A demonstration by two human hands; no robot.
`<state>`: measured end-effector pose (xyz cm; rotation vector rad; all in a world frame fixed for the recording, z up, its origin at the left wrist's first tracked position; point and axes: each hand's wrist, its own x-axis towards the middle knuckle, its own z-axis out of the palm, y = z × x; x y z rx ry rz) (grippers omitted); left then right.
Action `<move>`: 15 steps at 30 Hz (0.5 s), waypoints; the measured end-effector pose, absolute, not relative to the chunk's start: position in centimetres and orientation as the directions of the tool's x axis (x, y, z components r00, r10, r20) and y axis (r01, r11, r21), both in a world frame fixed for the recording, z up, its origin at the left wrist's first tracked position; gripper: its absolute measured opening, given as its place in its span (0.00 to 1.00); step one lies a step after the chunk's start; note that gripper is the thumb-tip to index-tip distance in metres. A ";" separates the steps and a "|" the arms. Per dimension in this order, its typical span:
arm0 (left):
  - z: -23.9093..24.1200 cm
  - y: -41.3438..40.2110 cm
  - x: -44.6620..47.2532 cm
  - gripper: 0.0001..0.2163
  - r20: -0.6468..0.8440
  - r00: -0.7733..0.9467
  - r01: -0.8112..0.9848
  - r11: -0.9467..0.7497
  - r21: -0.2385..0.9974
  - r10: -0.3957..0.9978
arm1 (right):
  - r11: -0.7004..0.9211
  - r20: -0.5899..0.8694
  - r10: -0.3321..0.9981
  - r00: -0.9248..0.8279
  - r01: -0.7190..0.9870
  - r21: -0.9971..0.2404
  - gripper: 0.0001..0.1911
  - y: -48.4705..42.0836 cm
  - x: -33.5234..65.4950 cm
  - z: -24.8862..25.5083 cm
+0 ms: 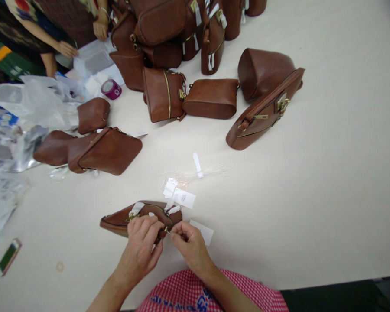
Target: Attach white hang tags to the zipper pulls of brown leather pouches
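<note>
Two hands meet at a brown bag (123, 219) lying on the table (312, 208): the left hand (143, 242) clasps its near edge, the right hand (190, 245) pinches narrow at its zipper end, beside white tags (180, 196).

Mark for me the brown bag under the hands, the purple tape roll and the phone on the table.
brown bag (117, 219): head view, on its leather side left of the hands.
purple tape roll (111, 89): head view, on its top face.
phone (8, 256): head view, on its screen.
</note>
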<state>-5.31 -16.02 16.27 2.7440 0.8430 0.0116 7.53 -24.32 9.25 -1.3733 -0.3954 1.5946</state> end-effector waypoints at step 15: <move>16.4 -16.0 -5.5 0.09 -0.054 0.831 0.547 -0.797 0.256 0.554 | -0.470 -0.663 0.747 0.052 -0.664 -0.581 0.08 -24.1 6.0 9.2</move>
